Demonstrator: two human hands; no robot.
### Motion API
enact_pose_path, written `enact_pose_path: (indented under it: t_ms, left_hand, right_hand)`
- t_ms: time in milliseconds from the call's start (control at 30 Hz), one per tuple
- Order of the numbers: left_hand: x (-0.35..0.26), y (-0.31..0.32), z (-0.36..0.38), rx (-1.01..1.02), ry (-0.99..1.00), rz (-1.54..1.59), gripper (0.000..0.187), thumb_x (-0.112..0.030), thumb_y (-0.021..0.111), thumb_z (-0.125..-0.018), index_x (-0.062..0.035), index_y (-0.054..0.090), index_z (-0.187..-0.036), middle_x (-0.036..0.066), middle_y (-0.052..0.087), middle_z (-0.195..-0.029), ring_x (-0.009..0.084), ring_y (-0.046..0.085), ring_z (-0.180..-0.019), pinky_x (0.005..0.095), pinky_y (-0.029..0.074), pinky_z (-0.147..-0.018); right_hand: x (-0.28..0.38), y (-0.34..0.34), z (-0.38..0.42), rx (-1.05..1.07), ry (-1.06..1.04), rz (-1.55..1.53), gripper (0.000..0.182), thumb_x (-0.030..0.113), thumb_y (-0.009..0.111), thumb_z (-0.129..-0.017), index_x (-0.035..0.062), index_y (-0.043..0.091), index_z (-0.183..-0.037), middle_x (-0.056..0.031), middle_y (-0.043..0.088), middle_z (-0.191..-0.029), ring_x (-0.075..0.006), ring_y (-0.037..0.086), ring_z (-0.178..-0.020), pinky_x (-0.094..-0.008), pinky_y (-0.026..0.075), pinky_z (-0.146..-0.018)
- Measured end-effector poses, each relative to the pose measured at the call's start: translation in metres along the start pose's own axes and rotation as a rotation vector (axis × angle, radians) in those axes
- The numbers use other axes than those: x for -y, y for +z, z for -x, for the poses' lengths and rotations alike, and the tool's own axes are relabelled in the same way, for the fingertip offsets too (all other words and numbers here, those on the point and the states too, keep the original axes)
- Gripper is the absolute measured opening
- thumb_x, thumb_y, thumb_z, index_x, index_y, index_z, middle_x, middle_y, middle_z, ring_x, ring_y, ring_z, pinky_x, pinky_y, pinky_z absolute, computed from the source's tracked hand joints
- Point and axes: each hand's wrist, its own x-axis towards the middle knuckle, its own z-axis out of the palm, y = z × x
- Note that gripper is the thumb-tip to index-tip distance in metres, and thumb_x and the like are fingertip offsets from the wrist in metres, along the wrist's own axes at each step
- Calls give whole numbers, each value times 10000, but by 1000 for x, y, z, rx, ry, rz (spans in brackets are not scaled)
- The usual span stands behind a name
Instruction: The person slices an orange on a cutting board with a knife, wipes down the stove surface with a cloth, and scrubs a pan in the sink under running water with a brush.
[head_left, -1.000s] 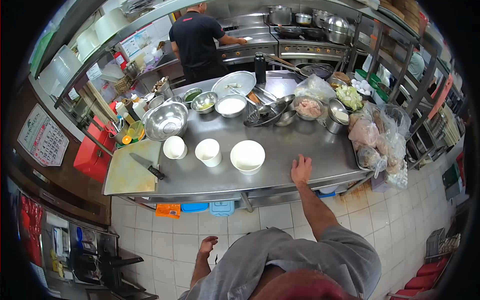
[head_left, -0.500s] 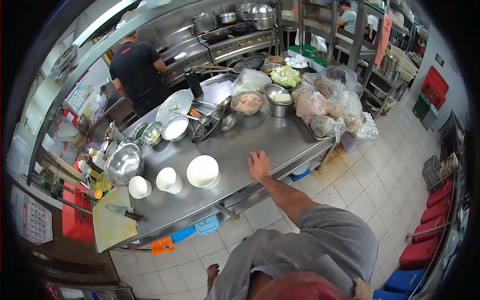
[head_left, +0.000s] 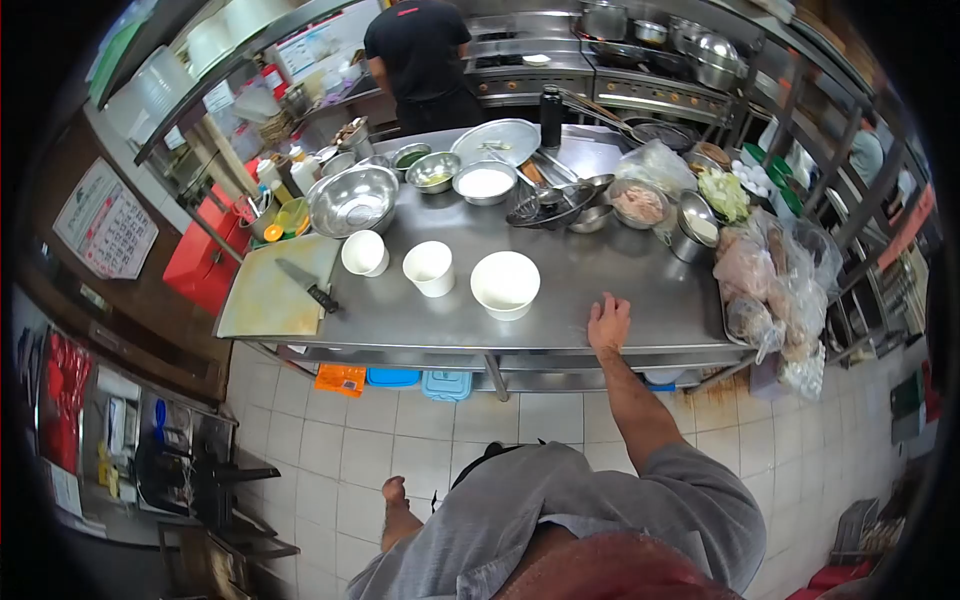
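My right hand (head_left: 609,323) rests on the steel table (head_left: 560,335) near its front edge, fingers apart and holding nothing. Left of it stands a large white paper tub (head_left: 505,286), with two smaller white paper cups (head_left: 429,269) further along. Down at my side, away from the table, hangs my left hand (head_left: 395,490); it is small in view and its fingers are hard to make out. A knife (head_left: 308,286) with a black handle lies on the cutting board (head_left: 262,290) at the left end.
Behind the cups are a steel bowl (head_left: 353,200), a bowl of white powder or liquid (head_left: 485,182) and a bowl of pale meat (head_left: 638,203). Bagged food (head_left: 765,270) fills the right end. A co-worker in black (head_left: 418,50) stands by the stoves. Bins sit under the table.
My view has swung left, so the table sits squarer and further right in the picture. My right hand stays on the tabletop, and the left still hangs at my side.
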Motion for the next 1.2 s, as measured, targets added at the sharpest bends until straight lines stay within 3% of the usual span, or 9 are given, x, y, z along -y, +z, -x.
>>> enact_pose_path:
  t_ms: [167, 333, 400, 533, 633, 800, 900, 1067, 1200]
  left_hand:
    - [48, -8, -16, -13, -40, 65, 331, -188, 601, -730, -105, 588, -1050, 103, 601, -814, 285, 551, -855, 540, 393, -849]
    - [54, -1, -5, 121, 422, -500, 300, -241, 597, -710, -101, 630, -974, 125, 613, -1022, 309, 561, -977, 405, 451, -844]
    - [36, 11, -2, 71, 136, -143, 298, -211, 612, -704, -103, 624, -981, 118, 604, -1002, 314, 553, -933, 458, 459, -749]
    - [25, 10, -14, 15, 186, -120, 241, -188, 597, -723, -107, 627, -948, 119, 586, -948, 294, 537, -848, 442, 449, -606]
    - [16, 6, -9, -47, 128, 28, 219, -92, 637, -652, -23, 647, -860, 91, 637, -847, 206, 575, -804, 304, 458, -737]
    - [46, -16, -38, 1, 173, 48, 215, -92, 619, -659, -26, 643, -862, 85, 629, -849, 216, 568, -814, 326, 453, -750]
    - [57, -36, -58, 28, 294, -251, 217, -96, 573, -689, -31, 638, -886, 94, 631, -881, 231, 575, -837, 340, 454, -771]
    - [52, -99, -98, 42, 535, -815, 238, -102, 497, -741, -39, 631, -928, 110, 633, -933, 256, 588, -875, 362, 456, -807]
    - [15, -151, -123, 1, 578, -701, 267, -107, 436, -782, -46, 625, -961, 122, 635, -976, 276, 598, -906, 380, 458, -836]
  right_hand:
    - [0, 2, -6, 16, -4, -12, 326, 218, 536, -824, 112, 499, -1130, -143, 442, -1043, -303, 451, -964, -413, 373, -808]
    - [-2, 2, -4, -19, -26, 6, 323, 209, 561, -806, 106, 512, -1108, -156, 459, -1017, -328, 478, -930, -424, 400, -791]
    - [0, 2, -6, -16, -17, 0, 324, 205, 565, -803, 106, 513, -1107, -156, 458, -1018, -330, 479, -928, -425, 401, -789]
    - [-2, 5, -4, -6, -7, -8, 326, 196, 569, -801, 105, 515, -1110, -160, 451, -1024, -337, 481, -920, -424, 402, -792]
    - [-2, 5, -2, -44, -25, 8, 329, 186, 572, -801, 106, 512, -1114, -166, 449, -1024, -345, 480, -920, -422, 406, -787]
    - [-7, 8, 6, -182, -15, -131, 332, 117, 572, -800, 78, 504, -1123, -148, 420, -1024, -291, 460, -903, -381, 402, -783]
    - [6, 6, 41, -203, 39, -308, 340, 94, 571, -804, 70, 499, -1136, -140, 394, -1047, -259, 449, -897, -349, 407, -782]
    - [93, 10, 118, -6, 87, -526, 331, 92, 559, -809, 75, 505, -1135, -124, 387, -1054, -216, 459, -886, -299, 435, -748]
    - [216, 28, 156, 188, -3, -642, 301, 88, 578, -794, 67, 532, -1091, -114, 408, -1036, -207, 476, -849, -304, 441, -743]
